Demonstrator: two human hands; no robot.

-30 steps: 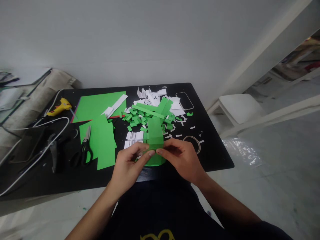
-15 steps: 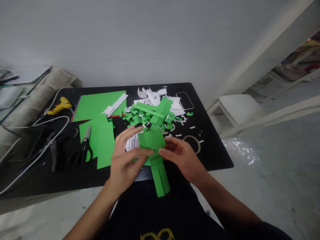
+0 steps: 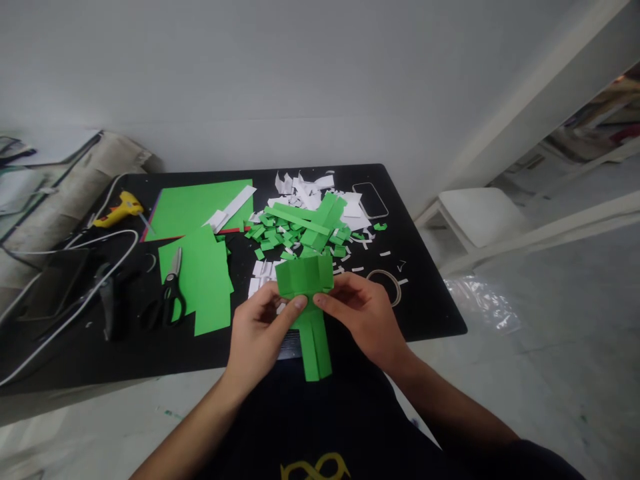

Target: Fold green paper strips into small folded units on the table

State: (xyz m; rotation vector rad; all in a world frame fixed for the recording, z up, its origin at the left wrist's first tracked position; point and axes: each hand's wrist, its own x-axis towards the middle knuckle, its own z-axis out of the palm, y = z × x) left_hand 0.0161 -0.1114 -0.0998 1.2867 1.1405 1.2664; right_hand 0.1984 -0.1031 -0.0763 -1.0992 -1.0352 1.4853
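A folded green paper piece (image 3: 315,347), wide at the top and narrow below, is held up between both hands over the table's front edge. My left hand (image 3: 260,327) pinches its left side, thumb on the near face and fingers behind. On the opposite side my right hand (image 3: 367,317) grips it the same way, the two thumbs close together at the narrow part. Creases run along the piece. Behind it lies a heap of green paper scraps (image 3: 280,235) with white paper scraps (image 3: 307,193). Folded white paper pieces (image 3: 260,277) lie partly hidden behind my left hand.
Black scissors (image 3: 173,287) rest on cut green sheets (image 3: 213,287) to the left. A yellow glue gun (image 3: 120,209) and a white cable (image 3: 107,283) lie farther left. A tape ring (image 3: 385,287) sits right on the black table (image 3: 430,313). A white stool (image 3: 480,217) stands beyond.
My left fingers have moved from across the front of the green piece to its left edge, with the thumb in front. The piece now hangs straighter, and its upper sides are bent.
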